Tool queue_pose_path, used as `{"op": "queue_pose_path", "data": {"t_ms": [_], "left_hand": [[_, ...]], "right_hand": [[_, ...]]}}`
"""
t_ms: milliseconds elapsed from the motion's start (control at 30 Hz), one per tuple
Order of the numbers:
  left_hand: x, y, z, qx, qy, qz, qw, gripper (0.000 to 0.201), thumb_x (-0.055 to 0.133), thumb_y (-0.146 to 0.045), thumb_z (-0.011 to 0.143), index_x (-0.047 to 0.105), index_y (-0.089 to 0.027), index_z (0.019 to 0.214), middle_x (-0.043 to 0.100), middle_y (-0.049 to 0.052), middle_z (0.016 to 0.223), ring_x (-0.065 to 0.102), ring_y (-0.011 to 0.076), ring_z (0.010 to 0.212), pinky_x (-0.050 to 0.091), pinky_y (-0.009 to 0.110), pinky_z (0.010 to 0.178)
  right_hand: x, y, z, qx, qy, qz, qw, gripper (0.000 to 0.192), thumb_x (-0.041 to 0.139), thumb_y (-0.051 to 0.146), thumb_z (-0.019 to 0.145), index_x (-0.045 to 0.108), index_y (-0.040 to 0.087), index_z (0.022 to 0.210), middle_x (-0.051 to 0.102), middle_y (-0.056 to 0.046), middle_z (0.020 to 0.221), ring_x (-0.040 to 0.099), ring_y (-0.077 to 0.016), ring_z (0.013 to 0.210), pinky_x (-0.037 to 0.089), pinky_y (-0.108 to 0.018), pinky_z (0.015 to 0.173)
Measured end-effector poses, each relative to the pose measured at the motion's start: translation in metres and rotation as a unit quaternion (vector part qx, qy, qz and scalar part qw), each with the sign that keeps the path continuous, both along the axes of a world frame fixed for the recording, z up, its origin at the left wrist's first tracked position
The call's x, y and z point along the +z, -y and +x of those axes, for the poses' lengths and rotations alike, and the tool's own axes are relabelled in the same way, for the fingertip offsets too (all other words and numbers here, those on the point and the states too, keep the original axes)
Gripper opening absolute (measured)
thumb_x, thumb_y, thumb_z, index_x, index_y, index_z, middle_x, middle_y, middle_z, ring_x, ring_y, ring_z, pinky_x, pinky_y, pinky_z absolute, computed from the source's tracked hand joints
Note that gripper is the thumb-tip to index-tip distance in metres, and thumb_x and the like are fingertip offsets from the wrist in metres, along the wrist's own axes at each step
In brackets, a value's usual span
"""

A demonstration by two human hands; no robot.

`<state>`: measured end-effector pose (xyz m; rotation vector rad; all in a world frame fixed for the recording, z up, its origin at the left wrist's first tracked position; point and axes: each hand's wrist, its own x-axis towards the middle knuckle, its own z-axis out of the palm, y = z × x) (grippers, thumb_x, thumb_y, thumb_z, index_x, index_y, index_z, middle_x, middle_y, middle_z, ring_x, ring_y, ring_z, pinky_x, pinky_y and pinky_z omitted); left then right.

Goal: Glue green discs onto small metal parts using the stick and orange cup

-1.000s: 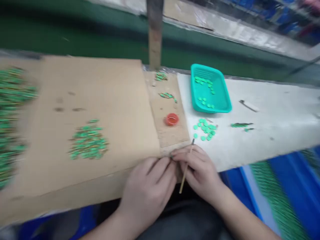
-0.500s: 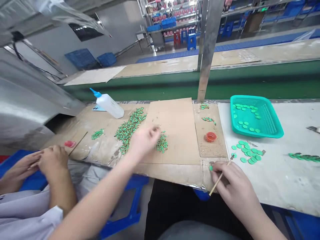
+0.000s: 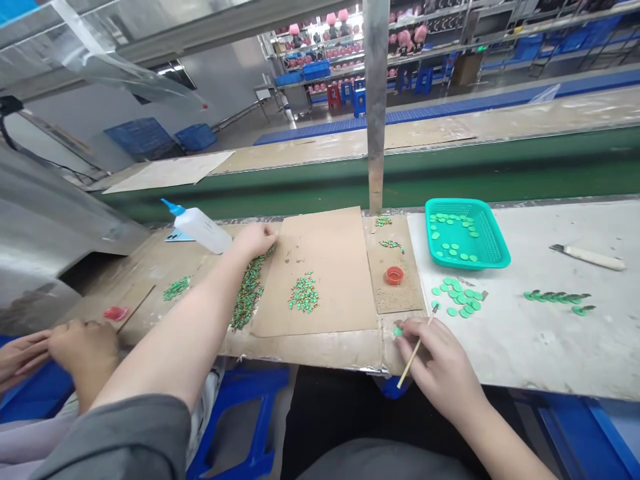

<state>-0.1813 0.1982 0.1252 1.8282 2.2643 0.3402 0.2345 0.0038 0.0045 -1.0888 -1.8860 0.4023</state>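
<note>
Left hand [image 3: 255, 240] reaching out beside the cardboard sheet [image 3: 335, 267], right hand [image 3: 443, 350] drawn in close.
The left arm [image 3: 195, 320] stretches diagonally to the far end of the long heap [image 3: 247, 297] left of the sheet; its fingers curl downward, whether around a piece cannot be told. Right of the sheet's near corner, the right fingers pinch a green disc [image 3: 398, 331] and grasp a slanting dark-tipped stick [image 3: 410, 363]. Bare cardboard shows between the sheet's small pile [image 3: 303, 293] and its right edge; the desk's [image 3: 320, 347] front edge runs just nearer.
</note>
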Motion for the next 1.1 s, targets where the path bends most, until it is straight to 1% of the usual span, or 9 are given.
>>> {"op": "queue_pose_path", "data": {"t_ms": [100, 267, 400, 633, 733, 833, 933, 1033, 1100], "left_hand": [[0.005, 0.04, 0.028, -0.07, 0.056, 0.064, 0.994, 0.048, 0.044, -0.045, 0.118, 0.073, -0.007, 0.115, 0.076, 0.004, 0.1, 0.075, 0.0165, 0.092, 0.061, 0.034, 0.09], [-0.005, 0.134, 0.112, -0.278, 0.187, 0.124, 0.934, 0.023, 0.076, -0.045, 0.103, 0.081, -0.024, 0.096, 0.086, 0.004, 0.102, 0.083, 0.0211, 0.096, 0.068, 0.034, 0.089], [-0.005, 0.183, 0.16, -0.381, 0.229, 0.19, 0.875, 0.01, 0.079, -0.025, 0.105, 0.082, -0.03, 0.113, 0.087, -0.002, 0.1, 0.084, 0.0147, 0.086, 0.068, 0.026, 0.083], [-0.014, 0.192, 0.188, -0.331, 0.366, 0.153, 0.856, 0.016, 0.086, -0.023, 0.1, 0.086, -0.032, 0.113, 0.087, 0.0, 0.098, 0.085, 0.0164, 0.087, 0.071, 0.024, 0.081], [-0.03, 0.2, 0.201, -0.272, 0.521, 0.08, 0.805, 0.005, 0.09, -0.034, 0.099, 0.09, -0.034, 0.104, 0.084, 0.002, 0.093, 0.084, 0.0182, 0.082, 0.071, 0.024, 0.073], [-0.054, 0.215, 0.212, -0.205, 0.644, 0.027, 0.737, 0.008, 0.091, -0.043, 0.098, 0.092, -0.038, 0.103, 0.08, 0.003, 0.088, 0.08, 0.0179, 0.073, 0.07, 0.028, 0.065], [-0.077, 0.224, 0.211, -0.143, 0.664, 0.039, 0.733, 0.009, 0.094, -0.045, 0.094, 0.093, -0.038, 0.1, 0.078, 0.002, 0.089, 0.076, 0.0146, 0.067, 0.068, 0.026, 0.062], [-0.088, 0.219, 0.203, -0.092, 0.56, 0.099, 0.818, 0.009, 0.095, -0.043, 0.094, 0.092, -0.035, 0.096, 0.079, 0.003, 0.093, 0.074, 0.0118, 0.068, 0.066, 0.021, 0.063], [-0.089, 0.209, 0.2, -0.07, 0.479, 0.113, 0.867, 0.014, 0.095, -0.046, 0.093, 0.092, -0.032, 0.092, 0.08, 0.004, 0.092, 0.073, 0.0116, 0.069, 0.064, 0.018, 0.061]], "right_hand": [[0.007, 0.002, 0.003, -0.008, -0.062, 0.022, 0.998, 0.012, 0.068, 0.012, 0.107, 0.069, 0.024, 0.109, 0.081, -0.006, 0.103, 0.079, -0.0233, 0.097, 0.065, -0.039, 0.086], [0.041, 0.011, -0.002, 0.01, -0.161, -0.073, 0.984, 0.01, 0.074, 0.016, 0.102, 0.076, 0.024, 0.108, 0.083, -0.003, 0.096, 0.08, -0.0194, 0.086, 0.067, -0.033, 0.08], [0.065, 0.015, -0.014, 0.101, -0.361, -0.304, 0.876, 0.005, 0.076, 0.024, 0.101, 0.072, 0.022, 0.103, 0.08, -0.001, 0.088, 0.077, -0.0151, 0.074, 0.065, -0.027, 0.069], [0.079, 0.013, -0.011, 0.132, -0.501, -0.433, 0.738, 0.037, 0.105, 0.025, 0.076, 0.07, 0.02, 0.088, 0.077, 0.003, 0.082, 0.075, -0.0121, 0.076, 0.065, -0.025, 0.076], [0.074, 0.014, -0.01, 0.166, -0.539, -0.489, 0.665, 0.046, 0.11, 0.035, 0.071, 0.069, 0.02, 0.086, 0.075, 0.004, 0.076, 0.073, -0.0112, 0.071, 0.063, -0.025, 0.075], [0.061, 0.023, -0.009, 0.182, -0.543, -0.52, 0.633, 0.046, 0.108, 0.036, 0.074, 0.068, 0.02, 0.089, 0.074, 0.005, 0.076, 0.073, -0.0113, 0.071, 0.063, -0.026, 0.078], [0.049, 0.032, 0.004, 0.157, -0.472, -0.496, 0.712, 0.029, 0.095, 0.028, 0.088, 0.071, 0.022, 0.105, 0.078, 0.0, 0.093, 0.078, -0.0149, 0.086, 0.066, -0.032, 0.088], [0.042, 0.027, 0.032, 0.118, -0.28, -0.362, 0.881, 0.047, 0.07, 0.013, 0.099, 0.066, 0.024, 0.144, 0.077, -0.009, 0.128, 0.075, -0.0214, 0.118, 0.063, -0.045, 0.112], [0.04, 0.016, 0.051, 0.111, -0.165, -0.296, 0.934, 0.068, 0.058, 0.008, 0.102, 0.05, 0.024, 0.167, 0.071, -0.014, 0.143, 0.07, -0.0249, 0.131, 0.059, -0.053, 0.122]]}}
